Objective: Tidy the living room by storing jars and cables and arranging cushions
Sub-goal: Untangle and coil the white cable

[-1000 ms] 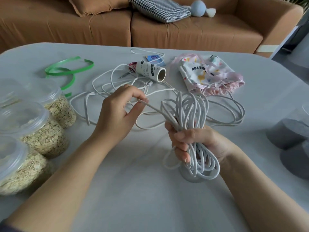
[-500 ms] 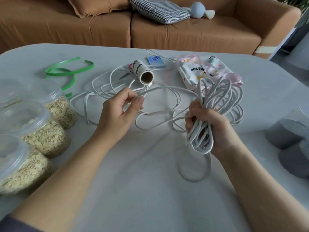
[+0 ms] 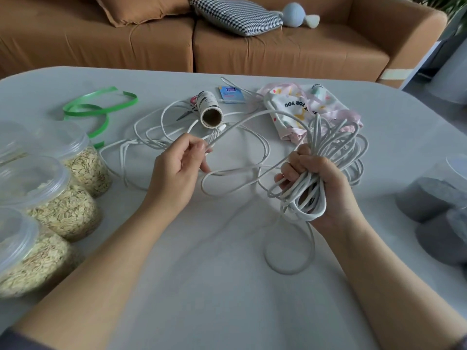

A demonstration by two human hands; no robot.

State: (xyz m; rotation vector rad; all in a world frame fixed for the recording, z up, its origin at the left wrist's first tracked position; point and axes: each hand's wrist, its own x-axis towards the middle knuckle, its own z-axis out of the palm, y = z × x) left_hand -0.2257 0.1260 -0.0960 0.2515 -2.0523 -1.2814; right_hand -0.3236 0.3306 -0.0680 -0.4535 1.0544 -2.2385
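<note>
At the left edge of the table (image 3: pixel 227 299) three lidded jars (image 3: pixel 58 198) of oats stood close together, untouched and not yet stored, with a green ribbon (image 3: pixel 98 109) behind them. The left hand (image 3: pixel 177 170) pinched the free run of the white cable (image 3: pixel 242 170) between thumb and fingertips, slightly farther out than half a second earlier. Loose turns lay slack beyond it, around a cardboard tube (image 3: pixel 211 112). The right hand (image 3: pixel 318 183) was clenched on the coil (image 3: pixel 326 157), which a second earlier had stood upright over the middle and now leaned toward the pink cloth (image 3: pixel 313 104); one loop hung down to the tabletop. By this evidence, winding was well advanced but unfinished. Grey containers (image 3: pixel 429 200) crowded the right edge, near the coil hand. Open room remained at the near centre, between the forearms. The cushions (image 3: pixel 237 13) lay on the sofa (image 3: pixel 278 49) behind, unarranged.
</note>
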